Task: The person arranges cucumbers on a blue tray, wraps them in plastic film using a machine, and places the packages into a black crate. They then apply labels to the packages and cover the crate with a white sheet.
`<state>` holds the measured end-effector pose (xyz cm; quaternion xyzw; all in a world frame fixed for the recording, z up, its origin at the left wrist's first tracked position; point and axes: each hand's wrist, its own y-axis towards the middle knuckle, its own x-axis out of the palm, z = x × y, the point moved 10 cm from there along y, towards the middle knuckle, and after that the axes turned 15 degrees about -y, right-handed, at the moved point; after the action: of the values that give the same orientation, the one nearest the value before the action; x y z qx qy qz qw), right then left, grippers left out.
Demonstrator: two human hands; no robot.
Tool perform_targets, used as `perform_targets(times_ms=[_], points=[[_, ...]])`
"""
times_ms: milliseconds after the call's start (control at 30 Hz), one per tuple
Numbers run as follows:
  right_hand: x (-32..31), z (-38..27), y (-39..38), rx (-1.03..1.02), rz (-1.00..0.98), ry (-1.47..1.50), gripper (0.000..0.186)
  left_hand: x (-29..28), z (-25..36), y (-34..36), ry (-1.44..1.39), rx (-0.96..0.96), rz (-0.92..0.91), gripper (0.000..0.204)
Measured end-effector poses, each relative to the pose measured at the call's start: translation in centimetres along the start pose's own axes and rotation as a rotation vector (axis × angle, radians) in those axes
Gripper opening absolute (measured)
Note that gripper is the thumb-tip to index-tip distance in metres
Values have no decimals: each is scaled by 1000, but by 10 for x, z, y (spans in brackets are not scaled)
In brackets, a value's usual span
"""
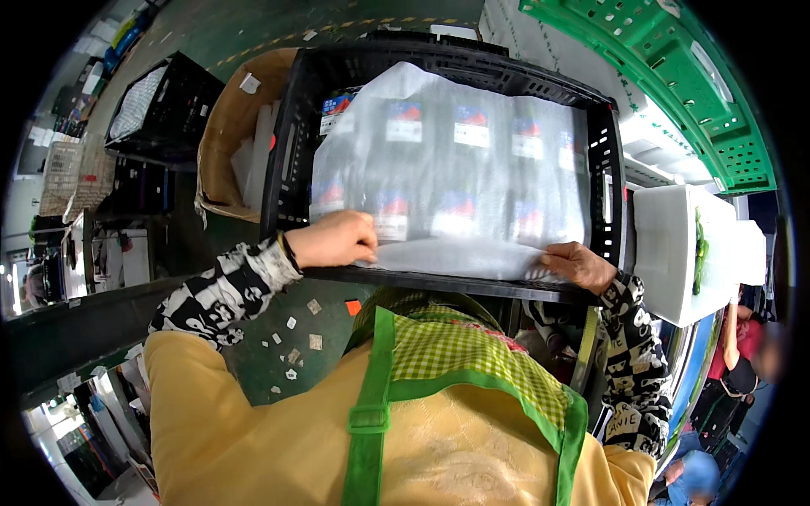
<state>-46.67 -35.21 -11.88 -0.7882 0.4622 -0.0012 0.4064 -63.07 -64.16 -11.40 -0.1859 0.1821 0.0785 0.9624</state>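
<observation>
In front of me stands a black plastic crate (609,156) with slotted walls. A translucent white foam sheet (456,173) lies over its contents, and several packs with blue, red and white labels show through it. One labelled pack (337,104) peeks out uncovered at the far left corner. My left hand (337,239) pinches the sheet's near edge at the left. At the near right corner, my right hand (580,266) grips the same edge between thumb and fingers. The near edge looks folded or bunched between my hands.
Left of the crate is an open cardboard box (221,160) with white sheets inside. Beyond it sits a black crate (160,110). A green plastic crate (675,76) juts in at the upper right. A white foam box (671,253) holding green vegetables stands right. Paper scraps litter the floor.
</observation>
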Motion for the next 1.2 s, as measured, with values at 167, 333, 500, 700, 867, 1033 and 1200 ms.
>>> perform_targets(times_ms=[167,333,500,700,867,1033,1200], points=[[20,17,17,228,-128,-770,40,1,-11,17,321,-187,-85,29],[-24,-31,-7,140,-249,-612,53,-66,6,29,-111,-379,-111,31],[-199,-18,11,159,623,-74,23,-207,-49,91,-435,-164,591,30],[-265,70,86,511,887,15,29,-219,-103,151,-690,-115,607,24],[-269,70,93,283,1033,77,12,-224,-86,137,-418,-34,728,11],[-269,22,28,-265,1534,51,9,-242,-28,78,26,109,1195,13],[-227,-26,57,-339,1456,-640,31,-226,-26,89,313,219,1306,19]])
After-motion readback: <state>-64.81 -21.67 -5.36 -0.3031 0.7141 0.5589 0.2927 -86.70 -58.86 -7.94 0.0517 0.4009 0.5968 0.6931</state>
